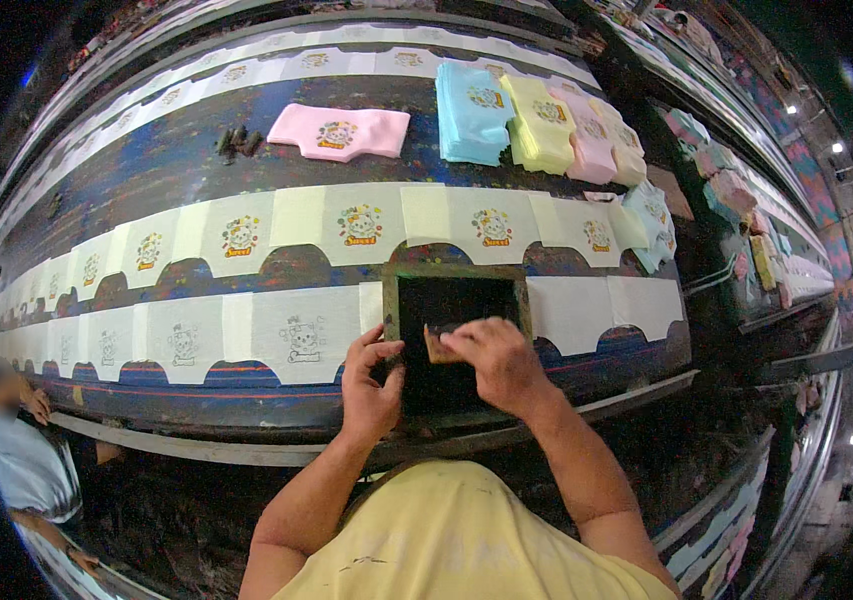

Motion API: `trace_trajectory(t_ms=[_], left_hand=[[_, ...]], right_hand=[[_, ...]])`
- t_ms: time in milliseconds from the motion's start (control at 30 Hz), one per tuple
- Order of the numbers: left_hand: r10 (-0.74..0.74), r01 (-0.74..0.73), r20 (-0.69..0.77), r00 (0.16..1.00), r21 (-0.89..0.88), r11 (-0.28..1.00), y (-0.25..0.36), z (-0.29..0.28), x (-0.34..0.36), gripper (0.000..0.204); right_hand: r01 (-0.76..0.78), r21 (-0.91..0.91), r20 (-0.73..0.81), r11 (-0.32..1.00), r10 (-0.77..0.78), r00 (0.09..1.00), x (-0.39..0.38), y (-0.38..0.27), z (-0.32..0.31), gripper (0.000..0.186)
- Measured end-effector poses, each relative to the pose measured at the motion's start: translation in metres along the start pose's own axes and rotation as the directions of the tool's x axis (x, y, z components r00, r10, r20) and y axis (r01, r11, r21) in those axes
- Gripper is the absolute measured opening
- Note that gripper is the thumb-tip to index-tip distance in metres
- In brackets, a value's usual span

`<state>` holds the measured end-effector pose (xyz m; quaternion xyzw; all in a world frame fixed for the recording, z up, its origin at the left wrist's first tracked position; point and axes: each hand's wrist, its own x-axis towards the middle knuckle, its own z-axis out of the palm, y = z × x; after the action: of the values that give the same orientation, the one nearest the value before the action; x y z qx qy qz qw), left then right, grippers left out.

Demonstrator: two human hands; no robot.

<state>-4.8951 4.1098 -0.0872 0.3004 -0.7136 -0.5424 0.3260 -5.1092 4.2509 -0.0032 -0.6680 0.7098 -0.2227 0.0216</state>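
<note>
A dark screen-printing frame [458,270] lies over the near row of white cloth pieces, directly in front of me. My left hand [372,388] has its fingers curled on the left side of this frame. Over the black mesh, my right hand [506,366] pinches a small brownish squeegee [439,347]. The squeegee's lower edge is hard to make out against the dark mesh. To the left of the frame, a white cloth piece [291,345] carries a thin black outline of a cartoon figure. Whatever cloth lies under the frame is hidden.
Beyond runs a row of pale pieces [356,225] with coloured prints. Folded pink pieces [338,133] and blue stacks [471,115] and yellow stacks [543,120] sit farther back. Another person [26,450] stands at the left, beside the table's near rail [196,446].
</note>
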Motion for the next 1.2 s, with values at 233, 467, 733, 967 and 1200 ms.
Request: trace_trajectory(t_ms=[233,467,733,967,1200], left_hand=[[-0.037,0.033,-0.054,0.998,-0.073,0.997,-0.004,0.007,-0.005,0.045],[0.058,-0.054,-0.022,0.998,0.127,0.990,0.002,0.011,-0.012,0.052],[0.145,-0.140,-0.097,0.985,0.058,0.988,0.025,0.043,-0.017,0.051],[0.252,-0.239,-0.131,0.959,0.102,0.966,0.050,0.160,-0.020,0.048],[0.163,-0.164,-0.111,0.980,-0.001,0.986,0.053,0.249,-0.030,0.046]], right_hand=[[-0.015,-0.020,0.026,1.000,0.015,1.000,-0.062,-0.056,0.005,0.045],[-0.049,0.108,0.110,0.993,0.037,0.993,-0.089,-0.060,0.004,0.048],[-0.385,0.389,-0.290,0.837,0.508,0.811,-0.154,-0.010,-0.003,0.043],[-0.324,0.416,-0.384,0.850,0.487,0.784,-0.221,0.073,-0.044,0.047],[-0.332,0.288,-0.386,0.898,0.426,0.819,-0.277,0.141,-0.080,0.044]])
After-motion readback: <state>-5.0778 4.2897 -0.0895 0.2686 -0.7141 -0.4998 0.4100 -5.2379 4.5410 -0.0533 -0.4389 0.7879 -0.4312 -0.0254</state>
